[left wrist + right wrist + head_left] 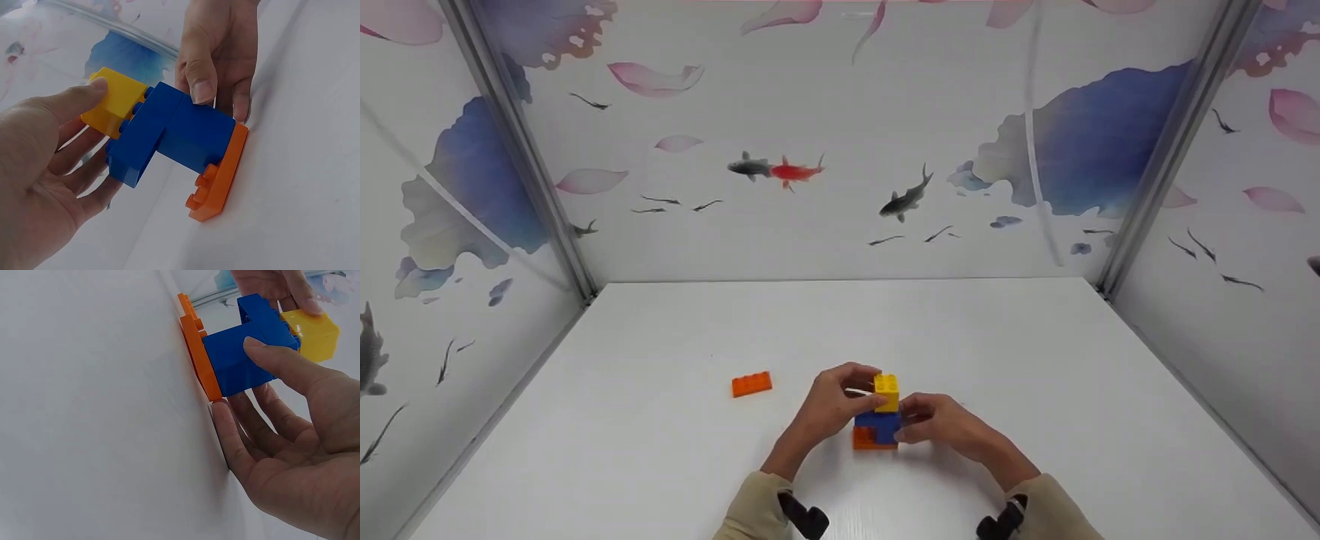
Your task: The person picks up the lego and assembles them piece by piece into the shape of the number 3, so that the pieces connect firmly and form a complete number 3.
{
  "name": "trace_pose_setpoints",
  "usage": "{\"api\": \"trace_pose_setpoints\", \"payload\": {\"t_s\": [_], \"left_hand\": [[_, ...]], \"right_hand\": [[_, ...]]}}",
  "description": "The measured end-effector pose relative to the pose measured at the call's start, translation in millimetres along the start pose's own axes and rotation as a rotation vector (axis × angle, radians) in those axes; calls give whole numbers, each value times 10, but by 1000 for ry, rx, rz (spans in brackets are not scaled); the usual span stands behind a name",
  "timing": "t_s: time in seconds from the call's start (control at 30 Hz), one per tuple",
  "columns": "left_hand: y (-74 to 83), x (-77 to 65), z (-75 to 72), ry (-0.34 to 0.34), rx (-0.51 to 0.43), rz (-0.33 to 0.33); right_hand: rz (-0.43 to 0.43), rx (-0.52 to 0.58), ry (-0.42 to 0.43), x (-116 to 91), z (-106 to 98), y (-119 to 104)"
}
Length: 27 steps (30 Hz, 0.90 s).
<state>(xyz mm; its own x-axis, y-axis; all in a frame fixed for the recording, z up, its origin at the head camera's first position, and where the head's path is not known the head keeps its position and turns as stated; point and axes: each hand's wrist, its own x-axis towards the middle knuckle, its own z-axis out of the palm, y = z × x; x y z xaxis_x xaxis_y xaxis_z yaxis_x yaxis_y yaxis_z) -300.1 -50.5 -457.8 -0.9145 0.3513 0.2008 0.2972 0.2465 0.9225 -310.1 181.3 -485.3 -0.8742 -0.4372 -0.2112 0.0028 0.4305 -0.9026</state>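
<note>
Between side edges of bench [660, 337]: left grip [832, 401] pinches yellow block [886, 394], right grip [952, 429] pinches lower blue block [228, 363]. Likely light, stiff, slick; best held by flat sides.

Head cam: up high, looks fwd & down, farthest off; takes in most of the smooth white tabletop [660, 465] + white back wall printed w/ fish & petals [840, 97]. L wrist cam: v. close, rolled, looks past bare left hand [829, 403] to bare right hand [951, 427]. R wrist cam: also close, rolled opp. way, looks back across. Both share the stack of blue, yellow and orange plastic bricks [171, 121]; backdrop there's blurry, prob. printed wall.
</note>
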Motion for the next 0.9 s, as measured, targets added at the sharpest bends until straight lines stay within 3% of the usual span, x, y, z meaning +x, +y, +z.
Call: {"api": "trace_pose_setpoints", "payload": {"t_s": [0.37, 0.9], "left_hand": [[-50, -9, 49, -35, -48, -1], [-55, -28, 51, -56, -52, 3]], "right_hand": [[-34, 36, -18, 8, 16, 31], [-35, -12, -8, 7, 3, 18]]}}
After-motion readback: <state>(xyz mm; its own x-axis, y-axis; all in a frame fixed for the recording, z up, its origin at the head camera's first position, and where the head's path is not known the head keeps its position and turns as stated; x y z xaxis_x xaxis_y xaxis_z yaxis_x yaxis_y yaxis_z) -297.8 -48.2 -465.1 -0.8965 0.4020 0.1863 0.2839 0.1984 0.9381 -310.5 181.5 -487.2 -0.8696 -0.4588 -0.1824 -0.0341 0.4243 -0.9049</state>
